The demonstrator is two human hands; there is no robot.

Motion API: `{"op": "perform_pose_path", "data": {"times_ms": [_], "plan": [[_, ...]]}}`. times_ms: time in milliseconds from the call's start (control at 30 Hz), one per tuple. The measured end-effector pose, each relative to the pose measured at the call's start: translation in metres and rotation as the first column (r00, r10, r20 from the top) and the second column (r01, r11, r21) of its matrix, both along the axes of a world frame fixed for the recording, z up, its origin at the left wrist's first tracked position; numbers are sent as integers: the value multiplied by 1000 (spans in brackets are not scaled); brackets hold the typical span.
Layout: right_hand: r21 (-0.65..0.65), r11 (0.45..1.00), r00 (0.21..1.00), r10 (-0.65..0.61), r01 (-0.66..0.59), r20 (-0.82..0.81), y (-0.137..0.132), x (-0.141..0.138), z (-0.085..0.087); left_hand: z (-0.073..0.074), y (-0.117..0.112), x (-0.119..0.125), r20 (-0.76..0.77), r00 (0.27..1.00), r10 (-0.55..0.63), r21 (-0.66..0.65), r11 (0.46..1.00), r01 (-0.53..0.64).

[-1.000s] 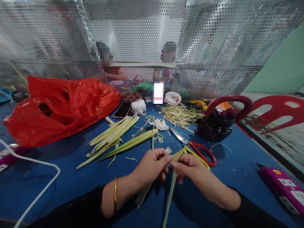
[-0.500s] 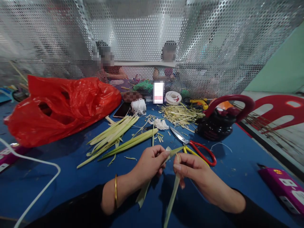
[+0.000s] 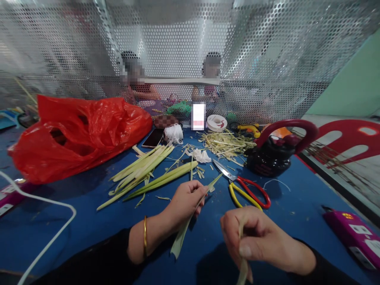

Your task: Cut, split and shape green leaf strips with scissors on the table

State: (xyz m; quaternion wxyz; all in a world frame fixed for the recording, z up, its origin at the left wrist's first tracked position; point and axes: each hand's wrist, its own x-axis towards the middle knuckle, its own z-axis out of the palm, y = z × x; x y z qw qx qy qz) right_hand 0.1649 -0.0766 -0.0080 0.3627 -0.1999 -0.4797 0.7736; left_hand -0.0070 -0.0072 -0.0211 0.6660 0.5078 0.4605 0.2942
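Observation:
My left hand [image 3: 185,200] is closed on a pale green leaf strip [image 3: 181,237] that sticks out above and below the fingers. My right hand [image 3: 252,235] is closed in a fist round a thinner strip [image 3: 242,269] torn from it, low and to the right. The two hands are apart over the blue table [image 3: 89,221]. Just beyond them lie scissors [image 3: 246,190] with red and yellow handles. More long green leaves [image 3: 145,172] lie in a loose pile to the left of the scissors.
A red plastic bag [image 3: 77,134] fills the left. A black pot with a red handle [image 3: 274,156], leaf scraps [image 3: 225,144], a phone [image 3: 152,138], white string [image 3: 173,133] and tape [image 3: 216,122] lie behind. A white cable [image 3: 41,202] and purple box [image 3: 353,235] flank me. Two people sit behind perforated mesh.
The hands were together on one leaf; my right hand has pulled down and toward me, peeling a thin strip away while the left holds the rest.

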Motion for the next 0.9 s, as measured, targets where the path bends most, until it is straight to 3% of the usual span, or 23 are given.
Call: {"op": "perform_pose_path", "data": {"times_ms": [100,233,300,367,500,600,633,667,700,767,800,900], "plan": [[20,1000,1000,-4,4,-25,0,6,3,2,2,-2,24,999,29,-46,999,-28],[3,957,956,-289,290,55,11,11,9,9,9,-8,89,989,115,-101,989,-106],[48,879,856,-473,474,209,21,12,10,11,12,-10,125,976,175,-137,978,-158],[164,766,698,-636,621,329,32,14,7,12,13,-10,143,965,221,-174,965,-195],[263,610,472,-767,748,434,50,19,-6,12,9,-8,164,960,226,-181,964,-196],[375,454,301,-866,808,400,50,16,-10,16,5,-6,212,949,232,-137,969,-207],[429,437,279,-881,791,383,48,13,-10,18,3,-5,241,941,239,-122,969,-215],[483,450,286,-881,751,376,43,7,-10,20,1,-4,277,928,251,-110,967,-228],[523,513,337,-853,680,399,38,1,-10,23,0,-3,314,913,260,-99,966,-240],[531,719,504,-694,449,513,26,-15,-12,27,-4,0,379,881,283,-83,959,-272],[517,785,553,-613,342,565,20,-23,-14,28,-5,1,405,863,301,-84,952,-293],[530,818,544,-555,223,629,6,-41,-22,29,-11,7,450,816,363,-105,929,-355]]}}
